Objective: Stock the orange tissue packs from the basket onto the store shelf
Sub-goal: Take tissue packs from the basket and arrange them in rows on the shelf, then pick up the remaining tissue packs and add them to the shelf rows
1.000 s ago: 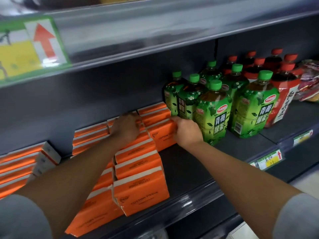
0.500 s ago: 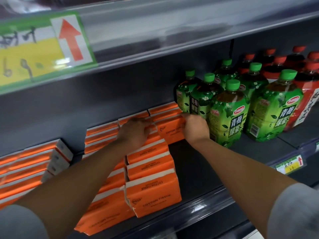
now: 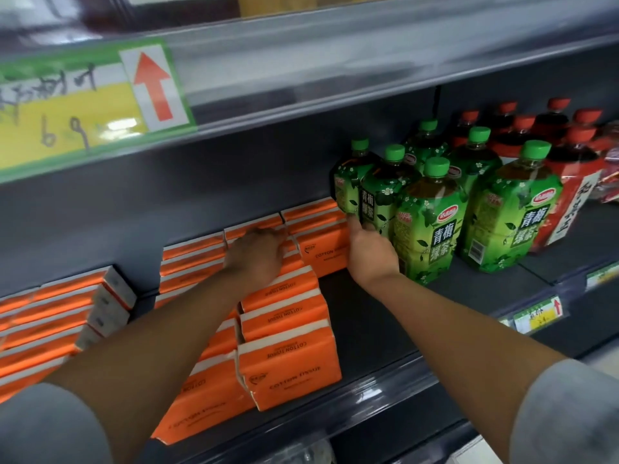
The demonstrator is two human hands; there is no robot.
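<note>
Head view: orange packs (image 3: 288, 366) stand in rows from the shelf (image 3: 368, 329) lip back to the wall. Farther in, the left hand (image 3: 258, 259) lies palm down on a middle row, fingers stretched out, gripping nothing. The right hand (image 3: 371, 254) has straight fingers pressed against the right end of the rear pack (image 3: 321, 252), squeezed between it and the green bottles (image 3: 425, 222). No basket shows. These packs look light and soft under slick film, likely to squash and slide rather than break. I would clasp one across its short ends, or press flat on a broad face to push it.
</note>
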